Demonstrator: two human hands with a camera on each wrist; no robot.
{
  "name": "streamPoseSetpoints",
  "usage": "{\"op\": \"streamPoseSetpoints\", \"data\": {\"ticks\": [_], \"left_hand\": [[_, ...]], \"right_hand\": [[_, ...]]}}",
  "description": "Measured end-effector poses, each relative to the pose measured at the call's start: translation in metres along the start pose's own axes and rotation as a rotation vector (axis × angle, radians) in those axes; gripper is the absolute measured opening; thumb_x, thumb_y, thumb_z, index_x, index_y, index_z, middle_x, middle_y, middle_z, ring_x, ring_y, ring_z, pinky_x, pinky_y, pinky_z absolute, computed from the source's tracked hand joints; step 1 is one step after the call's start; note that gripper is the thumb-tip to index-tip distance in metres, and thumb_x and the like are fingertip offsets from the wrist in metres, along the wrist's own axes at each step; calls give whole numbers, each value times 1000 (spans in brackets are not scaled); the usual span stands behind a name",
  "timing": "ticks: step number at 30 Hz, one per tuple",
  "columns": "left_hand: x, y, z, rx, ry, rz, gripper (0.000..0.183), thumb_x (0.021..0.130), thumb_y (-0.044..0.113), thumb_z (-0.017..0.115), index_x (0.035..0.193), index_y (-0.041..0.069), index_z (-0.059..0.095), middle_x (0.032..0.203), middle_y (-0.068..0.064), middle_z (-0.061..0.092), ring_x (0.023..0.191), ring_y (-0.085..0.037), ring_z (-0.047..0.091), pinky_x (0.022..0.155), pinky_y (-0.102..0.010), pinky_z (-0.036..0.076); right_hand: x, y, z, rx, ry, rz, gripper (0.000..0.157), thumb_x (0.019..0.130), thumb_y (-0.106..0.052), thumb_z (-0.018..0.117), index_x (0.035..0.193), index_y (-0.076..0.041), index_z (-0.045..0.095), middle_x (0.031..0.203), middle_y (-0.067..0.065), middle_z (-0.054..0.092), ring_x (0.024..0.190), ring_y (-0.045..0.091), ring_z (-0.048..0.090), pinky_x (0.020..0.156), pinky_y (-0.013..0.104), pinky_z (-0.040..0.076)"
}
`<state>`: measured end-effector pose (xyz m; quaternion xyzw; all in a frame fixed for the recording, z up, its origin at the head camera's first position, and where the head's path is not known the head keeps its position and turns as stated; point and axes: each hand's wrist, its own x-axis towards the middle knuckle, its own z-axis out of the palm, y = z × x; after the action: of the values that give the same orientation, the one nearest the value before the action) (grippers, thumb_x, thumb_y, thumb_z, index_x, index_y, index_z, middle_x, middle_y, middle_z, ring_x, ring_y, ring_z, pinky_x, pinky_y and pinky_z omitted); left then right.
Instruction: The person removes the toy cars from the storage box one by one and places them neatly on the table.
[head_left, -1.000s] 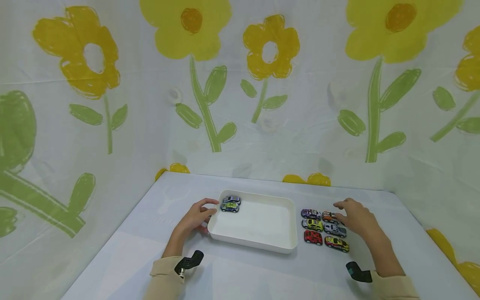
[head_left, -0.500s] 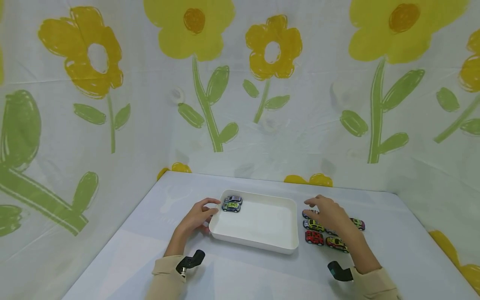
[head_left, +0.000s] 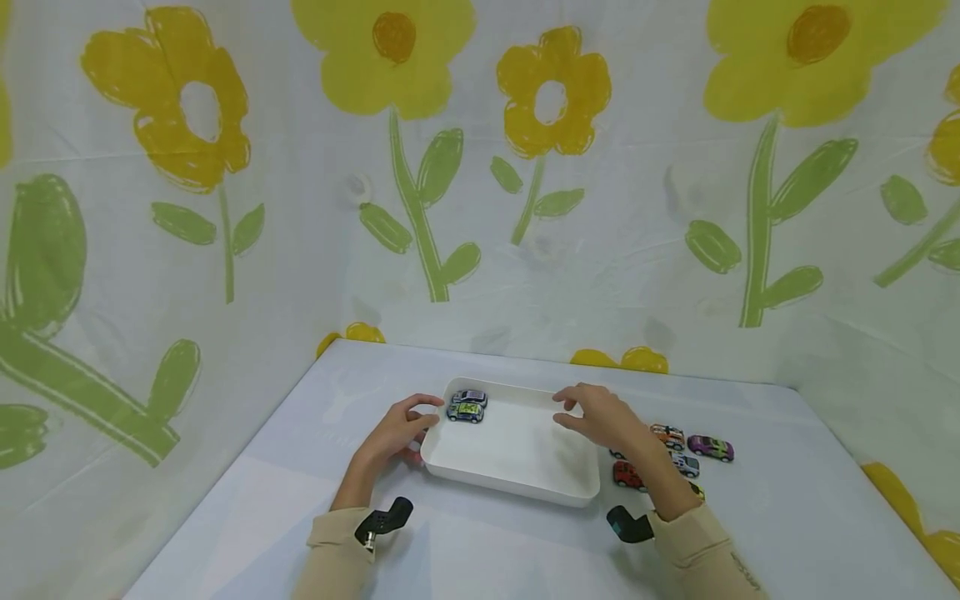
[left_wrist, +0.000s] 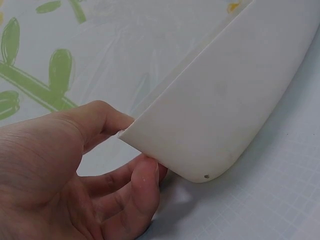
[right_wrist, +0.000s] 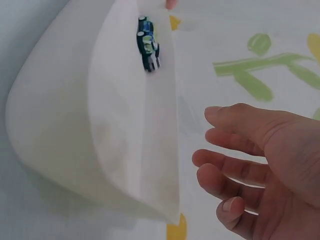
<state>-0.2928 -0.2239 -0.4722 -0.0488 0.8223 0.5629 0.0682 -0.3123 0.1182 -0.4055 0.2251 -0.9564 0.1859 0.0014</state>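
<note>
A shallow white tray (head_left: 517, 446) holds two toy cars at its back left corner: a silver-blue toy car (head_left: 471, 397) and a green-yellow toy car (head_left: 466, 412). My left hand (head_left: 397, 429) pinches the tray's left rim; in the left wrist view its fingertips (left_wrist: 145, 172) press the wall from outside. Over the tray's right back part hovers my right hand (head_left: 606, 417), thumb and fingers spread apart. The right wrist view likewise shows nothing in that right hand (right_wrist: 285, 165). My right forearm covers some of the toy cars outside the tray.
Right of the tray on the white table (head_left: 480, 550) lie several toy cars, among them an orange toy car (head_left: 668, 436), a purple toy car (head_left: 711, 448) and a red toy car (head_left: 628, 475). A flower-print cloth (head_left: 630, 275) hangs behind.
My right hand has moved left from the toy cars to over the tray, uncovering the purple toy car at the right. My left hand stays on the tray's rim.
</note>
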Motion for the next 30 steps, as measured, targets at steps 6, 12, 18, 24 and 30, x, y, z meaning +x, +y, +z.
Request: {"op": "streamPoseSetpoints", "data": {"ticks": [6,12,18,24,30], "left_hand": [[1,0,0,1,-18,3,35,95,25,61,130,23,57,104,-14,66,72,-20,65,49,-31,55],[0,1,2,8,-7,3,34,95,23,61,129,24,59,103,-13,66,72,-19,64,48,-31,55],[2,1,4,8,-7,5,34,95,25,62,129,25,59,102,-12,66,73,-19,64,48,-30,54],[2,3,4,22,-6,4,34,95,26,62,130,26,58,102,-12,66,73,-19,64,49,-30,55],[-2,4,-1,4,-15,0,34,95,26,62,129,25,59,103,-12,67,73,-19,64,49,-31,55]], "right_hand": [[19,-17,17,41,-68,3,37,90,-26,71,124,-13,66,107,5,69,100,25,64,83,41,56],[36,-37,37,81,-110,-44,36,89,-25,72,123,-12,66,106,5,69,99,26,63,85,41,54],[51,-56,52,104,-93,-92,35,90,-24,72,121,-11,67,106,7,69,96,24,63,84,40,53],[64,-73,65,50,-38,-128,33,89,-27,72,119,-13,68,105,5,70,93,21,63,83,38,54],[72,-94,75,38,17,-125,33,90,-28,70,119,-12,69,106,5,69,92,19,62,83,39,56]]}}
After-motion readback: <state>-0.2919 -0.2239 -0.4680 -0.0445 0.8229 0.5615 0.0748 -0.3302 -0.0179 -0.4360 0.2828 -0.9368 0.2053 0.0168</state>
